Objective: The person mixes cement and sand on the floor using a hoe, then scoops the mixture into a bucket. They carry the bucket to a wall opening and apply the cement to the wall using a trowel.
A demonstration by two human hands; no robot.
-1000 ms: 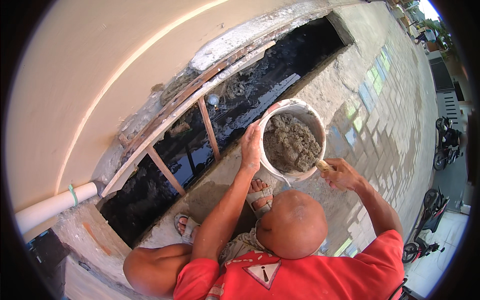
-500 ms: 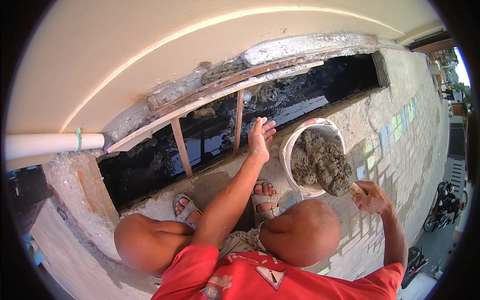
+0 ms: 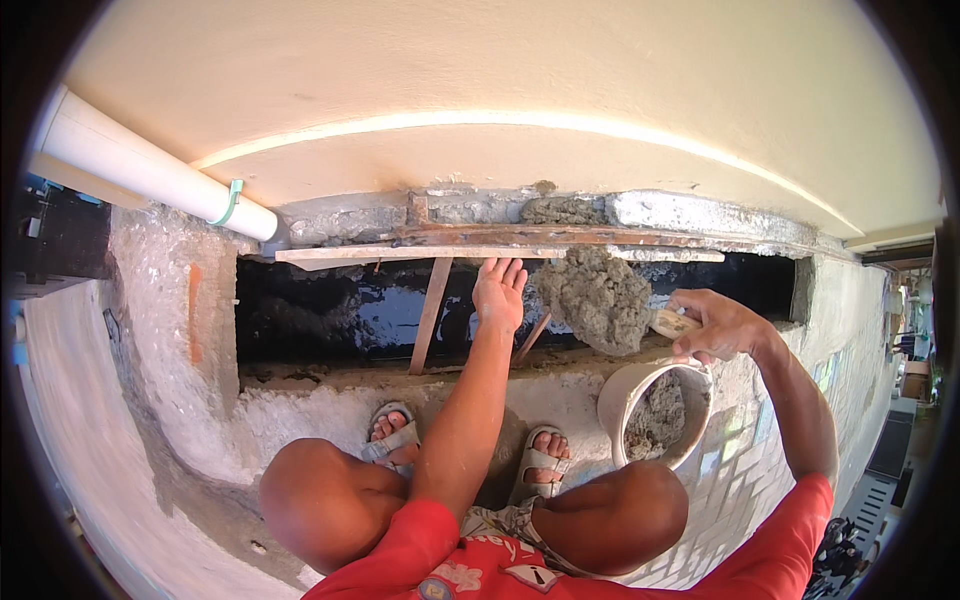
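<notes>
My right hand [image 3: 722, 325] grips the wooden handle of a trowel [image 3: 672, 323]. A large lump of wet grey mortar [image 3: 597, 300] covers its blade, over the open channel and beside the long board. With its palm up and fingers stretched out, my left hand [image 3: 498, 298] is empty, its fingertips at the lower edge of the pale wooden board [image 3: 400, 256]. That board runs along the wall base, with a wooden strut [image 3: 431, 315] slanting down from it across the channel. Below my right hand stands a whitish bucket [image 3: 612, 405] with more mortar inside.
Dark water [image 3: 375, 320] lies in the channel in front of my sandalled feet. A white pipe [image 3: 150, 165] with a green tie runs along the wall [image 3: 520, 70] at the left. Concrete edging [image 3: 310, 410] borders the channel, and paving [image 3: 760, 450] stretches off right.
My right hand has lifted the mortar-loaded trowel from the bucket and brought it forward over the channel. My left hand has reached to the board. The view has turned toward the wall.
</notes>
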